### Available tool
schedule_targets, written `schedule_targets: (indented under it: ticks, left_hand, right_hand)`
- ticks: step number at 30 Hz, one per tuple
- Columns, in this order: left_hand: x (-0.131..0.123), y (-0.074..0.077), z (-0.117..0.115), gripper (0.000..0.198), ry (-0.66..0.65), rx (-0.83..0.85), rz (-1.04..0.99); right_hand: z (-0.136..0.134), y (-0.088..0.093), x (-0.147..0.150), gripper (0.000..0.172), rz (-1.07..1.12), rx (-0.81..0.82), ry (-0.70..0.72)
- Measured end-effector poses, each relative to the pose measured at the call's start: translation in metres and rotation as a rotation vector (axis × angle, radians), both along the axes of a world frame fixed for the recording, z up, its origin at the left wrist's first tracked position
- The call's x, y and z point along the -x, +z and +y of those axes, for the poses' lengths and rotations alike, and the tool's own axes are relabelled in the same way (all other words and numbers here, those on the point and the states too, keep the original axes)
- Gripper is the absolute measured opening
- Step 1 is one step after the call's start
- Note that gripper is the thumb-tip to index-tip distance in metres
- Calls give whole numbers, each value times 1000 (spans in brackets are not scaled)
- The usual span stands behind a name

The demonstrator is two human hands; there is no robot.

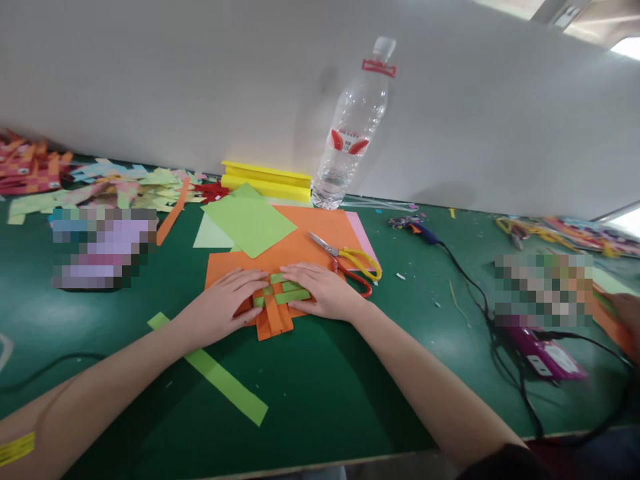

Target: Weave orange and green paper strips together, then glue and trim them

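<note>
A small woven mat of orange and green paper strips (274,303) lies on the green table (320,387), on the front edge of an orange sheet (300,243). My left hand (225,307) rests flat on the mat's left side, fingers stretched out and pressing the strips. My right hand (323,290) lies flat on the mat's right side, its fingers over a green strip. Neither hand grips anything. A loose green paper strip (220,377) lies under my left forearm, running toward the front.
Yellow and red scissors (353,263) lie right of my right hand. A green sheet (247,223) covers part of the orange one. A plastic bottle (353,130) and yellow paper (267,180) stand by the wall. Paper scraps (115,183) lie far left. Black cables (480,300) run right.
</note>
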State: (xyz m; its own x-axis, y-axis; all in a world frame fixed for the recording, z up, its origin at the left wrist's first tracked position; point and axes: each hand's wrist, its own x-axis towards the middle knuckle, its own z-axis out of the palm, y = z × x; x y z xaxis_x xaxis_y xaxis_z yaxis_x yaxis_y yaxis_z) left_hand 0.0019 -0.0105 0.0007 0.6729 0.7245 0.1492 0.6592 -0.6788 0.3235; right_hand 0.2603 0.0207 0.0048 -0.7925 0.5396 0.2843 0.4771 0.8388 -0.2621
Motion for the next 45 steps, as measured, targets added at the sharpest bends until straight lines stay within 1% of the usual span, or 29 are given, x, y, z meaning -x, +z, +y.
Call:
schedule_targets:
  ticks: [7,10,13,19,25,31,36,41,45]
  left_hand:
    - [1,3,0,49,37,2,-8]
    - [1,2,-1,53,36,-16,-5]
    - [0,2,-2,53,37,-24,-4]
    - [1,1,-2,54,53,6,-21]
    - [4,1,0,55,37,19,-16]
    - [7,0,2,50,47,-21,-57]
    - [3,3,0,57,75,-7,-46]
    - [-1,3,-2,64,67,21,3]
    - [0,3,-1,60,66,40,17]
  right_hand:
    - [1,-3,0,48,32,-15,8]
    - [1,-2,0,50,32,9,4]
    - [0,-1,-1,50,29,39,-1]
    - [-1,1,0,49,13,39,-9]
    - [-1,0,0,46,11,12,-13]
    - [-1,2,0,48,4,-20,-18]
    - [-2,2,0,47,3,-47,-23]
    - [-1,-1,1,47,-5,2,-36]
    - [0,-2,0,48,-4,22,-35]
